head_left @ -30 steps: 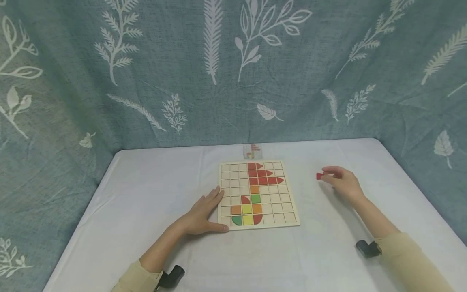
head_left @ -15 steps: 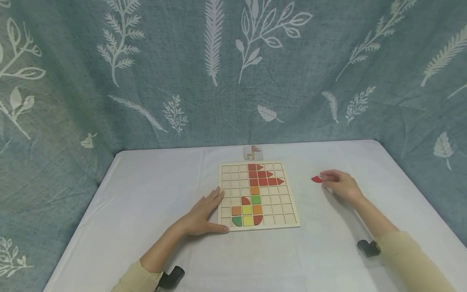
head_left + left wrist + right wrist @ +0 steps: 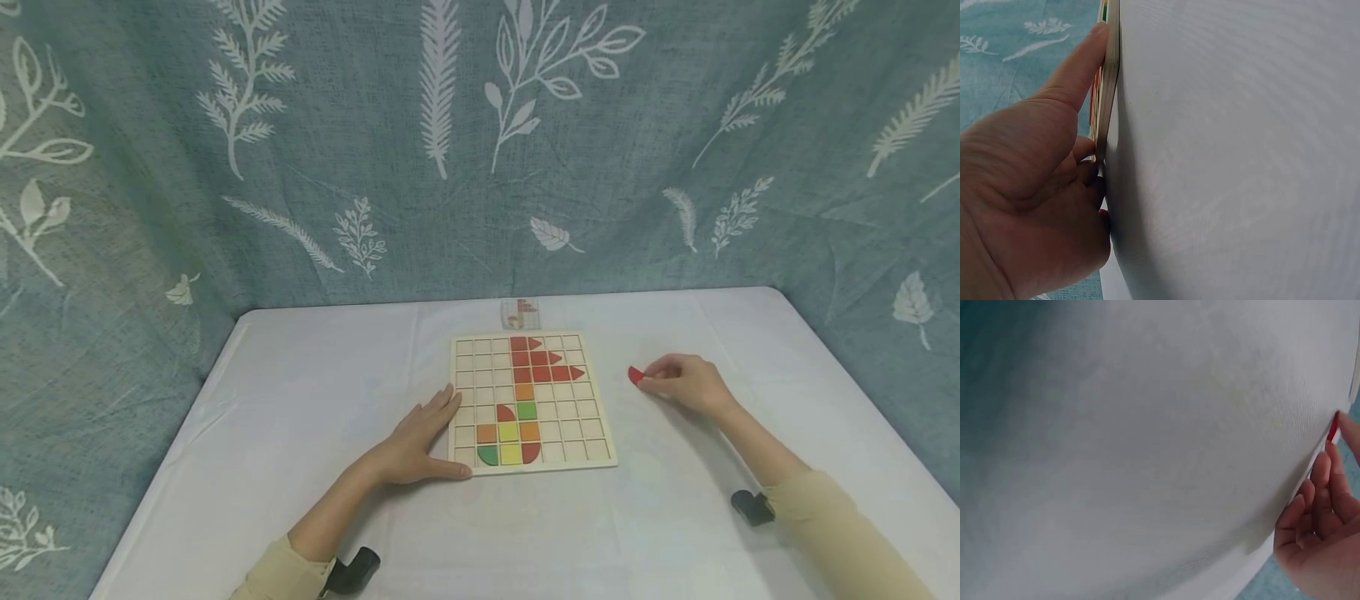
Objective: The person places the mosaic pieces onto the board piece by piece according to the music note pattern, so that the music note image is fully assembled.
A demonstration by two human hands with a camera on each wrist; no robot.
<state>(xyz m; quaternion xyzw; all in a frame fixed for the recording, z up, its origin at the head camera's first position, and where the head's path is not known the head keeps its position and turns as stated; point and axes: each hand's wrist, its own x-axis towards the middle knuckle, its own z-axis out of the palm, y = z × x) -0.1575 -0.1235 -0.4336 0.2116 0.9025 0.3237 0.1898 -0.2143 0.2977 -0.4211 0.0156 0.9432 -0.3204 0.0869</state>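
Observation:
A square wooden grid board (image 3: 570, 429) lies mid-table, with red, orange, yellow and green tiles set in some of its cells. Stretched along the board's left edge and front-left corner, my left hand (image 3: 416, 442) rests with fingers and thumb spread. The left wrist view has the thumb (image 3: 1075, 72) against the board's side (image 3: 1110, 75). Right of the board, my right hand (image 3: 690, 383) pinches a red quarter-circle tile (image 3: 636, 375) between thumb and fingertips. In the right wrist view that red tile (image 3: 1333, 427) appears edge-on, low over the white cloth.
Behind the board lies a small pattern card (image 3: 521, 313) with a coloured picture on it. White cloth covers the table (image 3: 337, 367). A blue-green curtain (image 3: 375, 125) with white leaf prints hangs along the back and sides.
My right hand has moved left toward the board with the red tile, which has turned between the fingers. The left hand stays at the board's edge.

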